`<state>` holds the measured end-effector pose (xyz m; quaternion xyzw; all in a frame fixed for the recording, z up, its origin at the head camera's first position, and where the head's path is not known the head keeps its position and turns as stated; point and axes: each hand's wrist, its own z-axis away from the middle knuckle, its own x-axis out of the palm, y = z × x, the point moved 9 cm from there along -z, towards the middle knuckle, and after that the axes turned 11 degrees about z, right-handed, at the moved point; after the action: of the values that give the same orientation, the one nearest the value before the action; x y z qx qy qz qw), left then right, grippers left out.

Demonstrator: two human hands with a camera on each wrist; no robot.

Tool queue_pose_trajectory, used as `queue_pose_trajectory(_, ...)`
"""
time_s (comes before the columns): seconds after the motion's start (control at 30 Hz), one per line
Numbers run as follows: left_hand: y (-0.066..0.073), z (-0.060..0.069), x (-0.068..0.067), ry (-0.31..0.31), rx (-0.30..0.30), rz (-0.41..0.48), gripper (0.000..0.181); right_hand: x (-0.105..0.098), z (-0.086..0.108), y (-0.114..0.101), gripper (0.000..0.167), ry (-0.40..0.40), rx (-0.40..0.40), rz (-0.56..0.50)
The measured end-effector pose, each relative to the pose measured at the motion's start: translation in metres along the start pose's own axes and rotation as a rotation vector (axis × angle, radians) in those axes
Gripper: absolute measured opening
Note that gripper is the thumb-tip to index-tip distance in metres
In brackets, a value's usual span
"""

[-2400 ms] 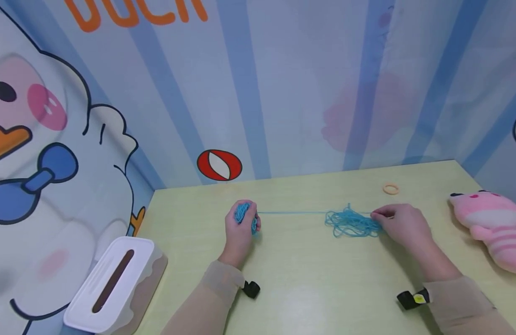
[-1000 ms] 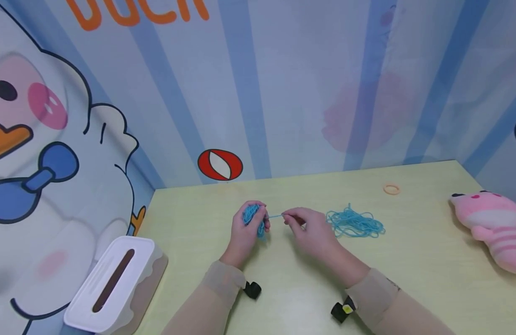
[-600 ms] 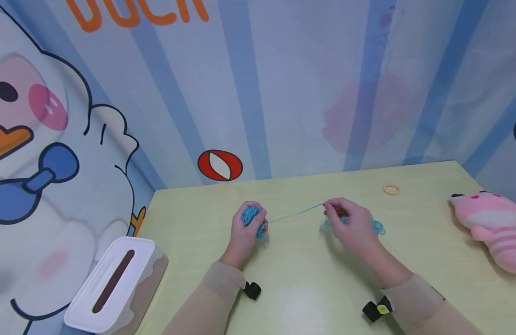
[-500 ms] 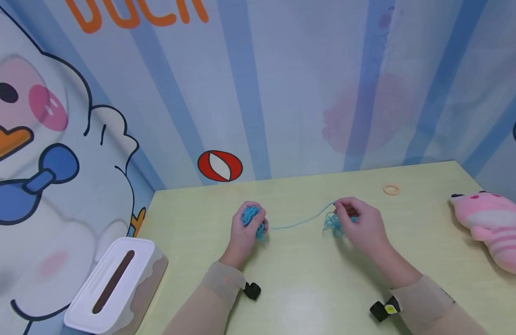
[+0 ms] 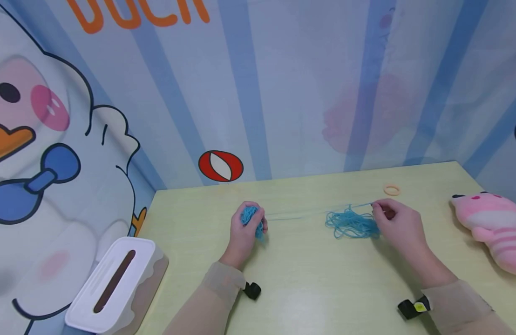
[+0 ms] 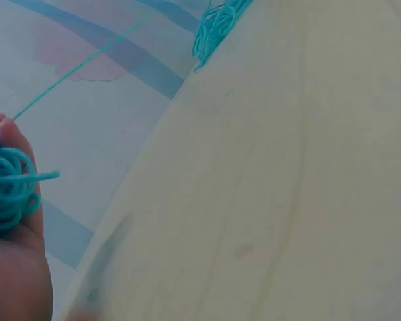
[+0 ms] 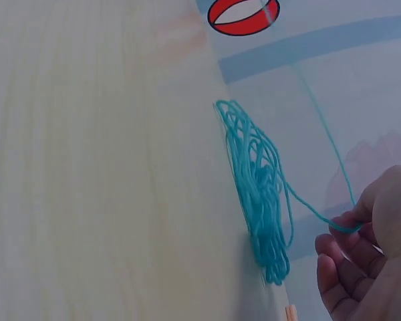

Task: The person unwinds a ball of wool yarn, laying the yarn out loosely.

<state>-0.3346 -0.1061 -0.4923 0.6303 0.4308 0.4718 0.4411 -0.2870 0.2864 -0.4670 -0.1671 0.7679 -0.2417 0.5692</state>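
My left hand (image 5: pixel 244 232) grips a bundle of blue yarn (image 5: pixel 249 215), its fingers curled round it; in the left wrist view a short yarn end (image 6: pixel 50 175) sticks out of the bundle. Between finger and thumb, my right hand (image 5: pixel 402 225) pinches the yarn strand (image 7: pixel 331 137). That strand runs across to the left hand, blurred in the head view. A loose pile of the same yarn (image 5: pixel 352 223) lies on the table just left of the right hand. In the right wrist view, one strand leads from this pile (image 7: pixel 254 187) up to the pinching fingers.
A peach ring (image 5: pixel 391 189) lies near the table's back edge. On the right rests a pink plush toy (image 5: pixel 492 228). A white-lidded box with a slot (image 5: pixel 115 279) stands at the left. A printed curtain (image 5: pixel 291 93) rises behind the table (image 5: pixel 308 288).
The right hand was close to the left hand a second ago and has moved right, past the pile, drawing the strand out long. The left hand has kept its place and its hold.
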Motion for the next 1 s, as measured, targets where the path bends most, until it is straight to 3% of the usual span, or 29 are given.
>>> queue_pose_trajectory(0.2,-0.002,-0.002,-0.003,0.035,-0.008,0.028,0.025,-0.003,-0.002,0.02,0.042,-0.05,0.033,0.08)
queue_pose_trajectory(0.3,-0.001,-0.002,-0.004,0.051,0.004,0.033,0.027,0.001,-0.001,0.026,0.043,-0.119,0.044,0.141)
queue_pose_trajectory(0.4,-0.001,-0.002,-0.005,0.06,0.007,0.03,0.028,0.008,-0.001,0.028,0.043,-0.203,0.04,0.191)
queue_pose_trajectory(0.5,-0.002,-0.002,-0.005,0.056,0.003,0.027,0.028,0.013,-0.001,0.022,0.043,-0.222,0.021,0.202)
queue_pose_trajectory(0.57,-0.003,-0.002,-0.004,0.049,-0.002,0.033,0.027,0.014,0.001,0.014,0.043,-0.177,0.007,0.179)
queue_pose_trajectory(0.7,-0.005,-0.002,-0.003,0.036,-0.014,0.042,0.027,0.009,0.006,-0.013,0.039,0.005,-0.055,0.099)
queue_pose_trajectory(0.8,-0.005,-0.001,-0.002,0.028,-0.016,0.045,0.028,0.006,0.012,-0.045,0.034,0.17,-0.181,0.023)
queue_pose_trajectory(0.87,-0.005,-0.001,-0.001,0.023,-0.02,0.045,0.029,0.011,0.017,-0.07,0.03,0.231,-0.283,-0.013)
queue_pose_trajectory(0.93,-0.005,-0.001,0.0,0.019,-0.024,0.043,0.03,0.022,0.022,-0.095,0.029,0.227,-0.376,-0.031)
queue_pose_trajectory(1.0,-0.005,-0.001,0.001,0.014,-0.031,0.043,0.032,0.04,0.025,-0.117,0.03,0.151,-0.433,-0.041)
